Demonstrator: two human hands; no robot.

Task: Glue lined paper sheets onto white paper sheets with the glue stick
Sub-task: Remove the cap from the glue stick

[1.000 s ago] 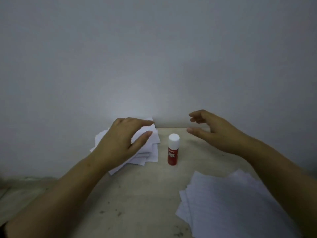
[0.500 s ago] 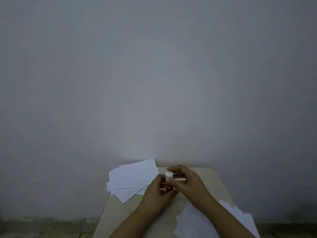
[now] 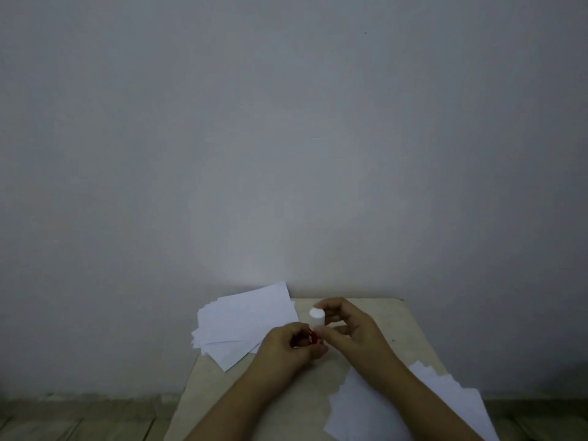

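Both hands on the glue stick (image 3: pixel 315 326): left hand (image 3: pixel 291 346) grips its red body, right hand (image 3: pixel 348 327) pinches the white cap. White sheets (image 3: pixel 241 323) lie left of it on the table (image 3: pixel 375 305), another paper stack (image 3: pixel 413 405) nearer right.

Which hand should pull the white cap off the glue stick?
The right hand, probably. Its fingers already pinch the white cap, while the left hand grips the red body of the glue stick below, steadying it.

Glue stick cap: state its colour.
White, on the glue stick cap pinched by the right hand; head view.
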